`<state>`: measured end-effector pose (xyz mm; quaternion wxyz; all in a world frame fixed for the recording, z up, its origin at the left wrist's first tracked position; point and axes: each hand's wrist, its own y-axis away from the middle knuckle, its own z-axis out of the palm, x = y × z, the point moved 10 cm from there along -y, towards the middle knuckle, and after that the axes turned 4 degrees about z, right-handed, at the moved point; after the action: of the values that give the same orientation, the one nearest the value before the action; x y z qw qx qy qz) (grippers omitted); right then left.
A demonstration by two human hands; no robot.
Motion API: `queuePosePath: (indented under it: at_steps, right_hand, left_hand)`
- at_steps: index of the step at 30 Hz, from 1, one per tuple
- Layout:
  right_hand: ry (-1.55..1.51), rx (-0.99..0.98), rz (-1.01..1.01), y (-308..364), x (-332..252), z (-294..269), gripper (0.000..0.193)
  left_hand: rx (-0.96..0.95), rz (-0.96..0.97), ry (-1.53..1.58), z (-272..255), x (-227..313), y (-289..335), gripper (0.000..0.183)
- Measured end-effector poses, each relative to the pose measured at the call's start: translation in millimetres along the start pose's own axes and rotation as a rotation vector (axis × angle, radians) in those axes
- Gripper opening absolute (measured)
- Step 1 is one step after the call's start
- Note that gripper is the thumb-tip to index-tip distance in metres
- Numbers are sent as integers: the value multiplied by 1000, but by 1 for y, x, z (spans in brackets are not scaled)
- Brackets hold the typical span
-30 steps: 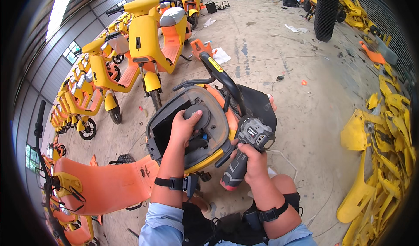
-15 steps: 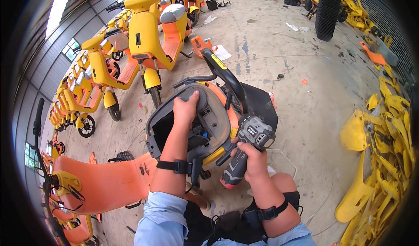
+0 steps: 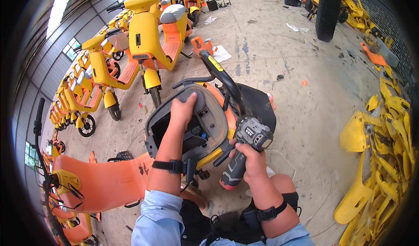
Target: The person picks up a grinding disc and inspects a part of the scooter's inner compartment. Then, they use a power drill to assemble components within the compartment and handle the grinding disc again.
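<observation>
My left hand (image 3: 182, 108) grips the far part of a grey plastic storage bin (image 3: 220, 134) in the scooter's body, thumb stretched along its rim and the other fingers mostly hidden. Dark hollows and a small blue part show inside the bin. My right hand (image 3: 253, 161) is wrapped round the handle of a grey and black cordless drill (image 3: 252, 132) with a red base. The drill's body is over the bin's right side, near a black curved grab rail (image 3: 224, 78); its tip is hidden. An orange footboard (image 3: 104, 182) stretches left from the bin.
Rows of yellow and orange scooters (image 3: 150, 32) stand at the left. Yellow body panels (image 3: 375, 167) lie heaped along the right. A tall dark stack (image 3: 327, 12) rises at the back right. Handlebars (image 3: 39, 124) stick up at the far left. Papers (image 3: 221, 54) lie on the floor.
My left forearm and the drill have shifted slightly left in the picture. Both hands keep nearly the same hold.
</observation>
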<state>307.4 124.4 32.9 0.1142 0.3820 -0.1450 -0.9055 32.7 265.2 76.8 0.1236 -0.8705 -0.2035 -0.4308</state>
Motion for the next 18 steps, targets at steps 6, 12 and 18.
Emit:
queuePosePath:
  at_steps: [6, 12, 18]
  right_hand:
    - [-2, 15, 29, 0, 2, -1, 26]
    - [4, 12, 15, -1, 3, 1, 26]
    - [-3, 37, 40, 1, 2, -2, 27]
  left_hand:
    - [-258, 104, -38, 20, 30, 90, 65]
    - [-123, 85, -43, 12, 35, 47, 61]
    - [-201, 235, -166, 6, 36, 118, 60]
